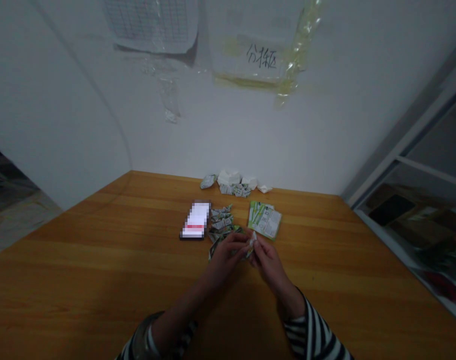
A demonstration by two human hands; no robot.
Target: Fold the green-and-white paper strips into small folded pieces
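A small folded piece of printed paper is pinched between my two hands above the wooden table. My left hand grips it from the left with bent fingers. From the right, my right hand holds the same piece between thumb and fingers. Several folded printed papers lie in a row just beyond my left hand, partly covered by it. Past my right hand is a stack of flat green-and-white printed sheets.
A phone with a lit, blurred screen lies left of the folded papers. Crumpled white and printed papers sit along the wall at the table's back edge. Taped sheets hang on the wall, and a shelf with boxes stands at right.
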